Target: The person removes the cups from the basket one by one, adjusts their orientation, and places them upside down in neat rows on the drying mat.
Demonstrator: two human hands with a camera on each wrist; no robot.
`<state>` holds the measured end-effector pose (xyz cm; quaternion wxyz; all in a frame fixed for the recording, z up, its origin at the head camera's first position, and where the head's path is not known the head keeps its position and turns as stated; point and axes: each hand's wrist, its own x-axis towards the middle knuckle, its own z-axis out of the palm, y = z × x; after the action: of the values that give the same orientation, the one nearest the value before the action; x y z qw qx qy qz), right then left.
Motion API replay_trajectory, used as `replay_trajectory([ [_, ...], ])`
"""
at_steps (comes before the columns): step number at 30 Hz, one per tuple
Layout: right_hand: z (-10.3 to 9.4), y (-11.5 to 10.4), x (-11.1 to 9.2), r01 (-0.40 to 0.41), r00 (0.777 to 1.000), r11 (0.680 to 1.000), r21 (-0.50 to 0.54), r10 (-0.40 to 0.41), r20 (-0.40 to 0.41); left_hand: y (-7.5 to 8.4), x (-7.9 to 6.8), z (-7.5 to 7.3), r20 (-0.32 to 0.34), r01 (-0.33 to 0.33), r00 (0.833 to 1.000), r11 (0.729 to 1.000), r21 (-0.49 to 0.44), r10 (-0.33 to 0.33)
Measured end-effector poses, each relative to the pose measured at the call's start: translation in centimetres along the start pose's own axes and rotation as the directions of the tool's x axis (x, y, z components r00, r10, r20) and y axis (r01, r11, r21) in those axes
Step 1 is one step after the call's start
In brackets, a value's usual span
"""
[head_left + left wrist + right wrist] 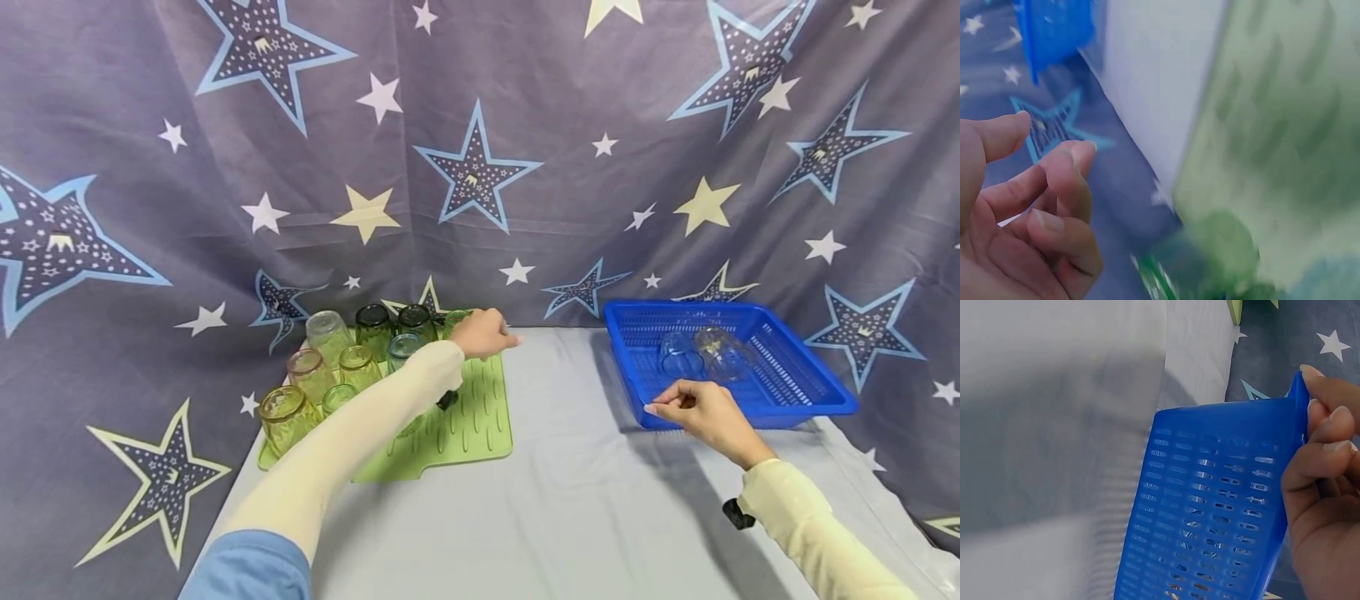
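Observation:
My left hand [483, 333] is over the far right corner of the green drying mat [480, 417], overlapping a green glass [455, 319] in the head view. In the left wrist view its fingers [1066, 175] are loosely bent with nothing between them, and the green glass [1222, 250] stands apart from them. My right hand [708, 414] is at the near left corner of the blue basket [750, 410]. Its thumb and fingertips pinch the rim corner in the right wrist view. Clear glasses [681, 357] lie inside the basket.
Several upside-down coloured glasses crowd the mat's left side, among them a yellow glass [285, 417], a pink glass [309, 375], a dark glass [373, 329] and a blue glass [405, 348]. A white cloth [562, 500] covers the table. A star-patterned curtain [525, 67] hangs behind.

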<state>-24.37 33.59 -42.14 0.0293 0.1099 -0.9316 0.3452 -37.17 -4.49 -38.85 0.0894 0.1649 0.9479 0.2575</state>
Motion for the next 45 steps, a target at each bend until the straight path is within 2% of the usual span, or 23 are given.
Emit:
replay_trajectory([
  [2,0.0,0.0,0.0,0.001,1.000,1.000,0.001,-0.001,-0.001,1.1,-0.2,0.5,0.029,-0.017,0.999,0.994,-0.106,0.021],
  [5,0.0,0.0,0.0,0.003,1.000,1.000,0.004,-0.003,-0.003,2.7,-0.5,1.3,0.072,-0.031,0.996,0.967,-0.252,0.050],
  [8,-0.1,-0.1,-0.1,-0.001,1.000,1.000,0.010,0.001,-0.002,4.2,-0.5,2.5,0.116,-0.023,0.991,0.941,-0.337,0.065],
  [12,-0.4,-0.2,-0.3,-0.037,0.999,0.999,0.031,0.036,0.029,6.2,-0.7,4.6,0.150,-0.019,0.985,0.922,-0.386,0.083],
  [18,-0.8,-0.4,-0.2,-0.119,0.987,0.985,0.122,0.104,0.122,9.7,-1.2,8.3,0.187,0.001,0.978,0.900,-0.436,0.089],
  [23,-0.9,-0.4,-0.2,-0.138,0.983,0.979,0.152,0.118,0.138,12.5,-1.5,11.1,0.193,0.019,0.978,0.883,-0.469,0.081],
  [25,-0.8,-0.3,-0.2,-0.132,0.985,0.977,0.167,0.110,0.134,13.5,-1.8,11.9,0.187,0.037,0.980,0.867,-0.496,0.066],
  [28,-0.7,-0.2,-0.2,-0.124,0.987,0.973,0.192,0.102,0.122,14.8,-2.1,13.0,0.173,0.077,0.984,0.825,-0.560,0.026],
  [32,-0.5,0.0,-0.1,-0.120,0.989,0.971,0.209,0.098,0.113,15.5,-2.0,14.2,0.147,0.121,0.989,0.755,-0.645,-0.033],
  [38,-0.4,-0.3,0.0,-0.134,0.987,0.968,0.211,0.111,0.119,15.4,-1.5,15.0,0.133,0.180,0.984,0.726,-0.663,-0.122],
  [45,-0.8,-0.6,-0.2,-0.147,0.985,0.969,0.197,0.125,0.118,15.8,-0.6,15.5,0.146,0.209,0.978,0.704,-0.679,-0.149],
])
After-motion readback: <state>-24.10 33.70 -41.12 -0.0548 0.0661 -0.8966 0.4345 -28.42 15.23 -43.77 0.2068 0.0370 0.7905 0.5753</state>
